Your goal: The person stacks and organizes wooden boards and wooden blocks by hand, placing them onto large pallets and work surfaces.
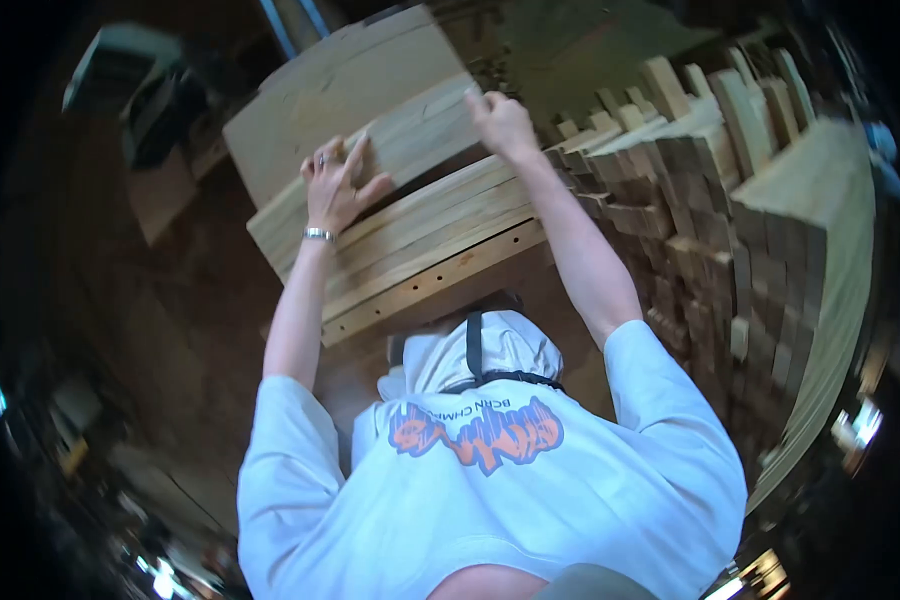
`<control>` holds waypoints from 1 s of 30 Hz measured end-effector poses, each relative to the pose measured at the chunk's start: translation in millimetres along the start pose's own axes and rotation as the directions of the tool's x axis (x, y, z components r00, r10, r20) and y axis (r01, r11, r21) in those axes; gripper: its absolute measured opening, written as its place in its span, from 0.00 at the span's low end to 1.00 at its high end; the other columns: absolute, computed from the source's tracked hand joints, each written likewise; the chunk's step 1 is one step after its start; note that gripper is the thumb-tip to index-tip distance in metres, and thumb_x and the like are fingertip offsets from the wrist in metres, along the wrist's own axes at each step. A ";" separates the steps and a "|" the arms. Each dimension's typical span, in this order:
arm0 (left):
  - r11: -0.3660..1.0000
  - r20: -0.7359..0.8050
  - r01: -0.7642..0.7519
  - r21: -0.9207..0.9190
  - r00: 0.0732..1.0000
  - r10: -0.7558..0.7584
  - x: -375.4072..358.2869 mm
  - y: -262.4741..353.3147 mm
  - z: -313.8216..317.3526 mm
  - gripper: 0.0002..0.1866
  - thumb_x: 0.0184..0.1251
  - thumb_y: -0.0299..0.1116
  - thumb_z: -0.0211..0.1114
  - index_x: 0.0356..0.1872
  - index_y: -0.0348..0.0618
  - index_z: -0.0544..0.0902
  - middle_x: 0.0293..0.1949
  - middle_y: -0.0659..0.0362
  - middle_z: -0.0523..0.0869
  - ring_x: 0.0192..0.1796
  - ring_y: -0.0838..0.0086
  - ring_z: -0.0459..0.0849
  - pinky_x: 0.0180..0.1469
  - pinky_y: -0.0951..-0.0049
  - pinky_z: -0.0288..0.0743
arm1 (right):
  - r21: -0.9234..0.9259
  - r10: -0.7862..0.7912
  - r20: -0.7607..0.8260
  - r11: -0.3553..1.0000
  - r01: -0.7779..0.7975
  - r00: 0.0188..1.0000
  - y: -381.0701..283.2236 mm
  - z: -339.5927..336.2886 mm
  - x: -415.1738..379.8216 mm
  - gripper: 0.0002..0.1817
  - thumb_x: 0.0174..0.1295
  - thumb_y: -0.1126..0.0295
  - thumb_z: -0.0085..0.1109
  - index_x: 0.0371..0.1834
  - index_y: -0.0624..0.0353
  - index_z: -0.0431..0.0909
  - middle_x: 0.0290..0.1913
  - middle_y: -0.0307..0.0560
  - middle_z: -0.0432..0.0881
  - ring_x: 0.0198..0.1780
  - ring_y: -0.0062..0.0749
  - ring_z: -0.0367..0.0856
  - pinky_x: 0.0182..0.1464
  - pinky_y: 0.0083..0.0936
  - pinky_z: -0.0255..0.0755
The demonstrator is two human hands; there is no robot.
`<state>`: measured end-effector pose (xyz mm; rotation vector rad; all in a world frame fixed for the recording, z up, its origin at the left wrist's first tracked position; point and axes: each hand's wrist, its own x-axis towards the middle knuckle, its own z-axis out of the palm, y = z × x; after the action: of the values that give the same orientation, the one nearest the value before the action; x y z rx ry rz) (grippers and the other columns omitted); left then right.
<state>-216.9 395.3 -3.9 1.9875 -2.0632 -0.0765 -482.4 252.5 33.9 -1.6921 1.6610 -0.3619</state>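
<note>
Several long wooden boards (pixel 425 235) lie side by side on a bench in front of me. Another pale board (pixel 410 135) lies beyond them, with a dark gap between. My left hand (pixel 340 185), with a ring and a metal wristband, rests on the left part of this board, its fingers spread. At the board's right end is my right hand (pixel 500 122), its fingers closed round the edge. A wide pale panel (pixel 340 85) lies behind the board. Along the bench's near side runs a wooden edge with round holes (pixel 430 285).
Tall stacks of cut wood pieces (pixel 690 220) stand close on the right, with upright offcuts (pixel 750 110) on top. A long curved-looking board (pixel 835 230) is beside them. A grey-green machine part (pixel 120 65) is at the upper left. The floor (pixel 160 300) is brown.
</note>
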 end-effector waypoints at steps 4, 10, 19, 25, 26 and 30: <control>0.998 0.035 0.064 0.015 0.997 -0.064 -0.8 -3.5 -11.6 0.48 0.50 0.68 0.68 0.73 0.60 0.68 0.62 0.47 0.72 0.68 0.56 0.65 0.68 0.52 0.51 | 0.114 -0.100 0.028 0.989 0.096 0.995 5.0 -1.9 -4.4 0.32 0.66 0.47 0.57 0.58 0.66 0.78 0.54 0.64 0.82 0.57 0.52 0.81 0.60 0.38 0.73; 0.995 0.263 0.100 0.013 0.960 -0.100 9.7 -4.5 -33.5 0.67 0.27 0.48 0.79 0.78 0.57 0.51 0.64 0.46 0.68 0.69 0.51 0.63 0.69 0.49 0.54 | 0.065 -0.267 0.050 0.962 0.264 0.962 50.1 -1.5 -34.8 0.33 0.61 0.56 0.66 0.65 0.65 0.72 0.59 0.61 0.80 0.61 0.49 0.79 0.63 0.38 0.72; 0.882 -0.153 -0.139 -0.450 0.985 0.078 -11.7 9.0 -178.1 0.66 0.26 0.47 0.80 0.75 0.37 0.57 0.65 0.44 0.67 0.68 0.52 0.64 0.71 0.56 0.58 | 0.020 -0.154 -0.073 0.988 0.156 0.985 61.7 -7.9 -100.1 0.41 0.56 0.54 0.71 0.70 0.62 0.66 0.61 0.64 0.78 0.63 0.55 0.76 0.65 0.41 0.70; 0.598 -0.424 -0.450 -0.664 0.884 0.194 -10.7 5.3 -203.6 0.77 0.21 0.54 0.87 0.77 0.35 0.50 0.68 0.50 0.62 0.69 0.58 0.64 0.72 0.58 0.57 | 0.070 -0.074 -0.208 0.993 0.091 0.975 63.7 12.4 -110.3 0.36 0.57 0.57 0.71 0.64 0.67 0.72 0.58 0.65 0.79 0.61 0.55 0.78 0.64 0.40 0.72; 0.496 -0.428 -0.454 -0.740 0.887 0.173 -4.8 15.0 -201.6 0.77 0.22 0.54 0.87 0.77 0.36 0.49 0.68 0.51 0.62 0.68 0.59 0.65 0.71 0.58 0.58 | 0.059 -0.039 -0.227 0.997 0.054 0.973 70.8 10.6 -113.2 0.35 0.57 0.57 0.71 0.63 0.68 0.72 0.58 0.65 0.79 0.60 0.56 0.78 0.64 0.41 0.72; 0.311 -0.417 -0.421 -0.852 0.905 0.082 5.6 44.7 -204.2 0.58 0.30 0.41 0.86 0.68 0.39 0.62 0.58 0.56 0.74 0.59 0.65 0.76 0.62 0.60 0.72 | 0.007 -0.081 -0.273 0.996 0.086 0.959 70.3 8.2 -126.7 0.34 0.55 0.58 0.72 0.61 0.69 0.74 0.58 0.66 0.79 0.60 0.56 0.78 0.64 0.41 0.72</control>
<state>-213.1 423.1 203.3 0.8315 -1.4794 -0.6921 -545.6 382.1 17.8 -1.7639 1.7761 -0.6756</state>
